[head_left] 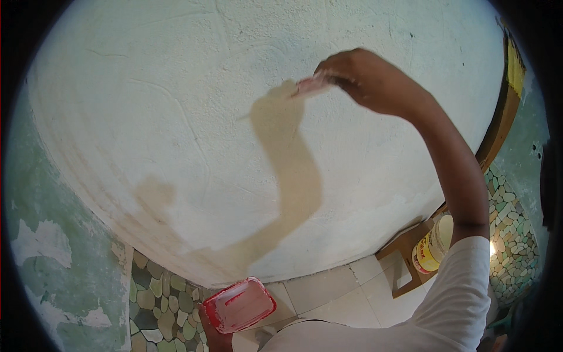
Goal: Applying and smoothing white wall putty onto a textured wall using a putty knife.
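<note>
My raised right hand [366, 79] is closed on a flat pinkish-red tool [311, 86], blurred by motion, so its exact kind is hard to make out. The tool is close to a rough whitish wall [205, 70]; whether it touches cannot be told. Low down, my left hand [218, 337] grips a red tray [240, 305] by its left side, most of the fingers hidden beneath it. Pale pinkish-white material coats the inside of the tray, with smears along the rim. The shadow of my right arm falls across the wall.
At lower right, a yellow-and-white bucket [433, 245] stands by a brown wooden stool [404, 261]. Pale floor tiles [322, 293] border pebble-patterned flooring [167, 299]. Green walls with patchy white areas [47, 243] flank the whitish one; a wooden frame [498, 126] edges its right side.
</note>
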The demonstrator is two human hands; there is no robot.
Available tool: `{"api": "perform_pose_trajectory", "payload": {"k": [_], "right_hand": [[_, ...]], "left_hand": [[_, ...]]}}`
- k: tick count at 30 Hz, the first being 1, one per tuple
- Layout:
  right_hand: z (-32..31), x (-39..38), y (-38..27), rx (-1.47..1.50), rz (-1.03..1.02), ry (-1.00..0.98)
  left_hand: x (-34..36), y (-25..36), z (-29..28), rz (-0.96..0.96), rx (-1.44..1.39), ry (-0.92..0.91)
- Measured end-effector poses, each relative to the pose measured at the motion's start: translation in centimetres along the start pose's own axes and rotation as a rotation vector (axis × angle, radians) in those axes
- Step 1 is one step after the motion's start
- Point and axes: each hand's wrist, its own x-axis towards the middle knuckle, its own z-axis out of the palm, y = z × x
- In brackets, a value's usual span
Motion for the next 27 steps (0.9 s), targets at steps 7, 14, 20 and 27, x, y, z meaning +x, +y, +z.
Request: {"api": "perform_pose_trajectory", "payload": {"k": [7, 14, 20, 27], "right_hand": [[1.9, 3.3, 1.3, -0.112, -0.038, 0.114], [-1.5, 2.5, 1.1, 0.109, 0.031, 0.033], [2.9, 1.6, 0.0, 0.041, 0.020, -0.133], [-1.4, 4.5, 4.4, 0.042, 0.069, 0.211]], "left_hand": [[-0.6, -0.5, 1.1, 0.008, 0.035, -0.019], [-0.9, 0.0, -0.4, 0.015, 0.016, -0.043], [-0.8, 0.1, -1.2, -0.012, 0.000, -0.001], [0.0, -0.3, -3.2, 0.005, -0.053, 0.022]]}}
